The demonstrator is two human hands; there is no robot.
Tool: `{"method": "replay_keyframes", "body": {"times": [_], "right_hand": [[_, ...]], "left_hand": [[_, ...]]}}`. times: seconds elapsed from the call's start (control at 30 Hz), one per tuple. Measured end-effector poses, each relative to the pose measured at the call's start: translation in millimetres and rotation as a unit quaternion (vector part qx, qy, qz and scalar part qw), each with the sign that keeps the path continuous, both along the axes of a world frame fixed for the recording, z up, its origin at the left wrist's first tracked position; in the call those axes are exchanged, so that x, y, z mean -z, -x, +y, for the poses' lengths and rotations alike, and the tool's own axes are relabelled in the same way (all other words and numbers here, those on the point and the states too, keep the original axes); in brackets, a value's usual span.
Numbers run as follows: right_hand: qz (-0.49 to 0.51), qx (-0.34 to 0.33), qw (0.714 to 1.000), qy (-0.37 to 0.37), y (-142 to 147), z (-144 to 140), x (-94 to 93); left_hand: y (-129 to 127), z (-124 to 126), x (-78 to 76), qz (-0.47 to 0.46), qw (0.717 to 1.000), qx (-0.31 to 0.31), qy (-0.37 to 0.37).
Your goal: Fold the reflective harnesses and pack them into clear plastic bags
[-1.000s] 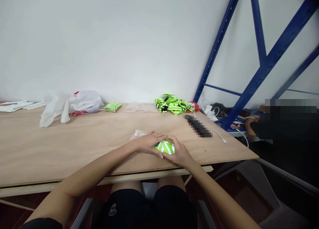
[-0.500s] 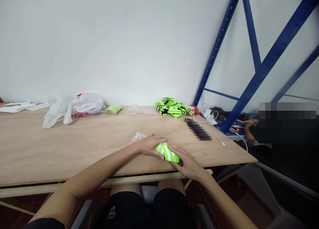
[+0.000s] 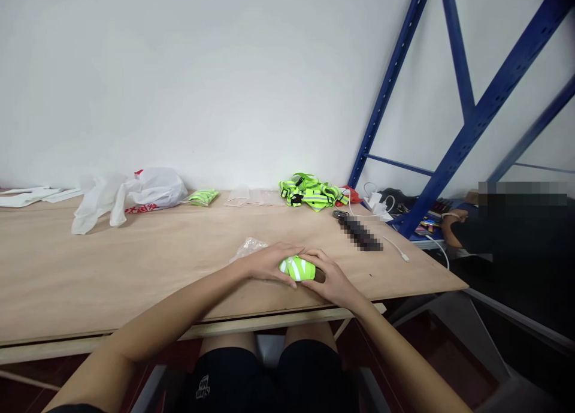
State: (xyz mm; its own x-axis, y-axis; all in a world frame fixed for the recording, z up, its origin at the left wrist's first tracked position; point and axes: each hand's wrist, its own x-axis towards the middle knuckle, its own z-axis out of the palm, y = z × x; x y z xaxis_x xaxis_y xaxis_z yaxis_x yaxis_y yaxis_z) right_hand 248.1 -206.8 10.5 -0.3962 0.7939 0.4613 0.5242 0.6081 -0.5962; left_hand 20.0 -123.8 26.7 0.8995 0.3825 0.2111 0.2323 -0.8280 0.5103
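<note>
Both hands are down at the near edge of the wooden table [image 3: 135, 269], and between them sits a small folded bundle of neon-green reflective strap [image 3: 297, 267], pressed against the board. The left hand [image 3: 268, 263] covers the bundle's left side, fingers curled over the top and grasping it; the right hand [image 3: 330, 279] closes in from the other side, fingers wrapped around the right end, where something dark shows at the bundle's tip, too small to make out. Fingertips of the two hands nearly meet above the green. Just behind the left hand lies a crumpled clear plastic bag [image 3: 248, 246], touching or almost touching the knuckles. Far back along the wall, a pile of the same green reflective straps [image 3: 312, 192] lies in a loose heap, with a flat clear packet [image 3: 251, 196] beside it and a small green bundle [image 3: 203, 196] further left. A white shopping bag with red print [image 3: 135, 194] slumps at the back left. To the right, a white cable [image 3: 395, 246] trails across the board, and beyond the table's corner another person's arm [image 3: 451, 233] rests by the blue metal rack [image 3: 476, 113].
</note>
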Motion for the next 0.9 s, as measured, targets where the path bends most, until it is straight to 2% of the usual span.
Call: {"method": "replay_keyframes", "body": {"times": [0.17, 0.4, 0.57, 0.77, 0.9], "right_hand": [[0.000, -0.020, 1.000, -0.002, 1.5, 0.2, -4.7], [-0.020, -0.025, 0.999, -0.019, -0.1, -0.3, -8.1], [-0.020, -0.007, 0.999, -0.036, 2.1, -2.0, -4.7], [0.051, 0.059, 0.997, 0.022, 17.1, 3.9, 5.3], [0.085, 0.037, 0.995, 0.045, 22.9, 8.4, 9.0]], "left_hand": [[5.4, 1.3, -5.8, 0.038, 0.998, 0.014, 0.048], [18.7, 0.0, -16.9, 0.086, 0.992, -0.008, 0.088], [17.2, -0.8, -10.6, 0.052, 0.997, -0.002, 0.064], [12.6, 1.0, -1.1, 0.004, 1.000, -0.007, 0.003], [13.2, 2.9, -2.1, 0.000, 1.000, 0.000, -0.021]]}}
